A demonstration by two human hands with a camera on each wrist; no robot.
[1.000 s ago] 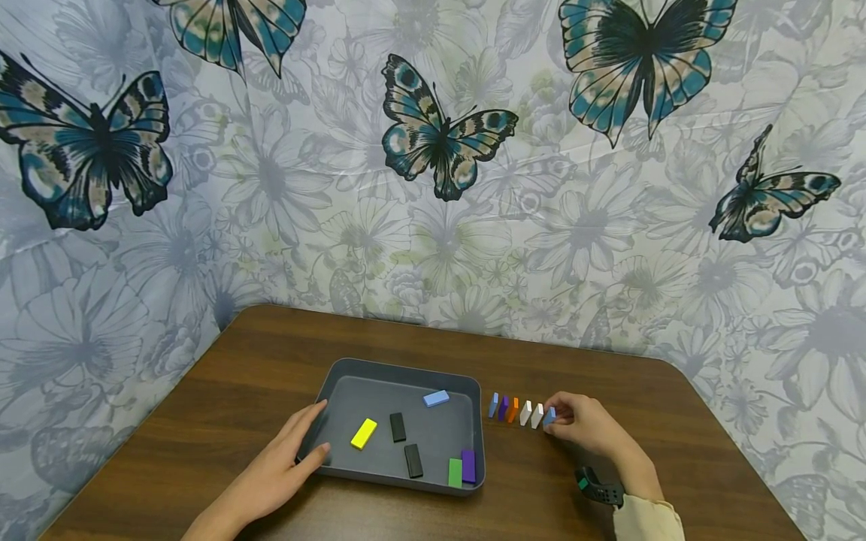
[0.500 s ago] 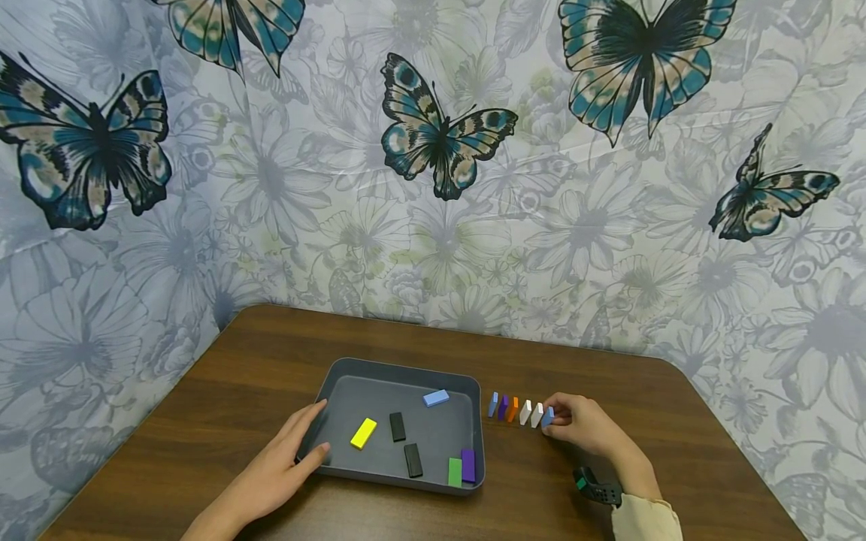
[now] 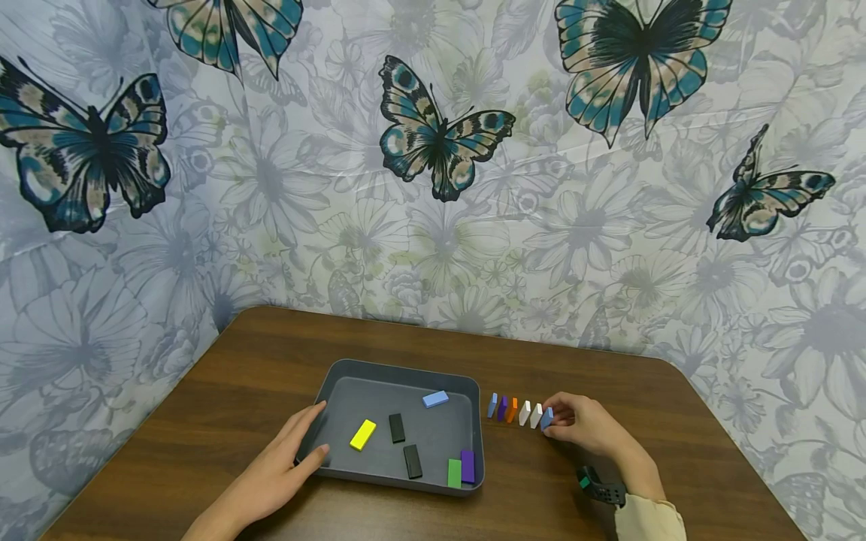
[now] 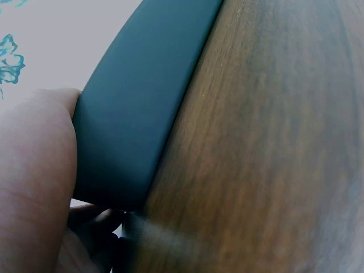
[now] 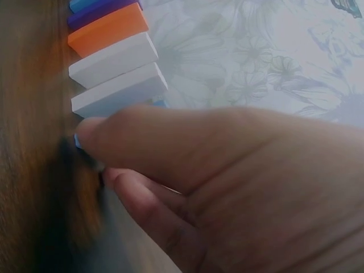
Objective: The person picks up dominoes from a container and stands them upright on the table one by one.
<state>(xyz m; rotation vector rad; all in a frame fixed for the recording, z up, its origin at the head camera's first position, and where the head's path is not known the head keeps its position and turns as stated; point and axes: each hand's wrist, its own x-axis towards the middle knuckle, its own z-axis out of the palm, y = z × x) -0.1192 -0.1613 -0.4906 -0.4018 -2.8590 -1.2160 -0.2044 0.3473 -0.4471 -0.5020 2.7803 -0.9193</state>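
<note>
My right hand (image 3: pixel 585 424) pinches a light blue domino (image 3: pixel 546 418) between thumb and fingers, at the right end of a row of upright dominoes. In the right wrist view my thumb covers most of that domino. Beside it stand two white dominoes (image 3: pixel 531 415), then an orange domino (image 3: pixel 512 410), a purple domino (image 3: pixel 502 409) and another light blue domino (image 3: pixel 492 406). My left hand (image 3: pixel 274 466) holds the near left corner of a dark grey tray (image 3: pixel 399 374), its thumb over the rim. The left wrist view shows the thumb against the tray's outer wall (image 4: pixel 136 102).
Lying in the tray are a yellow domino (image 3: pixel 362 435), two black dominoes (image 3: pixel 397 428), a light blue one, a green domino (image 3: pixel 455 473) and a purple one. The brown wooden table (image 3: pixel 575 368) backs onto a butterfly-print cloth (image 3: pixel 446 248).
The pinched light blue domino has shifted very slightly left, toward the white one beside it. My left hand and the tray keep their places.
</note>
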